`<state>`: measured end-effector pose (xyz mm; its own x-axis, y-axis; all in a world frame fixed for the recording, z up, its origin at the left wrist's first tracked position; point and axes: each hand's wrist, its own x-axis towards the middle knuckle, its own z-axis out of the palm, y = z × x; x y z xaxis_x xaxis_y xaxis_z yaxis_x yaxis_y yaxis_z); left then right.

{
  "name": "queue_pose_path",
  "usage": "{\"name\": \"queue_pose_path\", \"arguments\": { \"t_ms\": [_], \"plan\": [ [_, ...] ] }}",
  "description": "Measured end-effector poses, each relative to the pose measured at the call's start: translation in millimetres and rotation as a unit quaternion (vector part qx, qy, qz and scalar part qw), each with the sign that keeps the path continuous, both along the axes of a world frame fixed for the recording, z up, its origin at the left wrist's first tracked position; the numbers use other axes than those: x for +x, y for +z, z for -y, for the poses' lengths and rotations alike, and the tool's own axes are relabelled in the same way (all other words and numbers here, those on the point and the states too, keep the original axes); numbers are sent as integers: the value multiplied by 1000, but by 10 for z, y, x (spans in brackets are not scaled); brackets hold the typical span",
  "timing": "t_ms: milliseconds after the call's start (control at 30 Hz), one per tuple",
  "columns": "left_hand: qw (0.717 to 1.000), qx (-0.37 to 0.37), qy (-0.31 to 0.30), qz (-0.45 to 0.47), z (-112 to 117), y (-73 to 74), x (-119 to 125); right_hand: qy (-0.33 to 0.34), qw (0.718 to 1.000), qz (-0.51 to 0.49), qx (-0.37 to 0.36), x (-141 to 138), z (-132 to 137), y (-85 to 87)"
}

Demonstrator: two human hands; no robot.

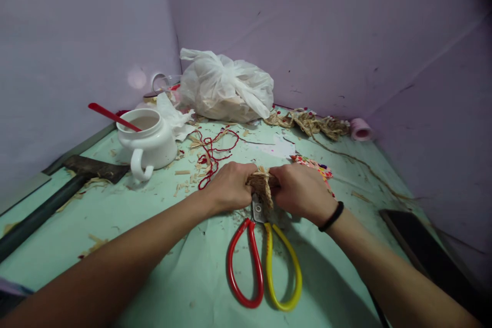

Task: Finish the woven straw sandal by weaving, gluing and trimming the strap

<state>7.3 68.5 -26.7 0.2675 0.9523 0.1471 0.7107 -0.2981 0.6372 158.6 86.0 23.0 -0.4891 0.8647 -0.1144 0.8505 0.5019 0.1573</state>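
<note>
My left hand and my right hand face each other over the table, both closed on a brown braided straw piece. One end of the braid hangs down between the two fists. Below it lies a pair of scissors with one red and one yellow handle; their blades are mostly hidden under the braid and hands. A black band circles my right wrist. Just past my left hand, tangled red yarn rests on the tabletop. Behind my right hand is a colourful patterned piece, partly covered.
On the left stand a white handled pot with a red stick in it and a hammer. A tied plastic bag, braided straw and a pink spool line the back. A dark flat object lies right.
</note>
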Motion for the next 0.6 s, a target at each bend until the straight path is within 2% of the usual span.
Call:
{"name": "queue_pose_path", "arguments": {
  "t_ms": [200,433,600],
  "plan": [
    [1000,-1,-5,-16,10,0,-14,-1,1000,4,3,-7,-21,-15],
    [999,0,-40,-10,-20,32,-107,7,1000,1,-5,-89,-51,-15],
    [999,-9,-34,-11,-53,71,-159,17,999,-35,-30,-27,-44,82]
  ]
}}
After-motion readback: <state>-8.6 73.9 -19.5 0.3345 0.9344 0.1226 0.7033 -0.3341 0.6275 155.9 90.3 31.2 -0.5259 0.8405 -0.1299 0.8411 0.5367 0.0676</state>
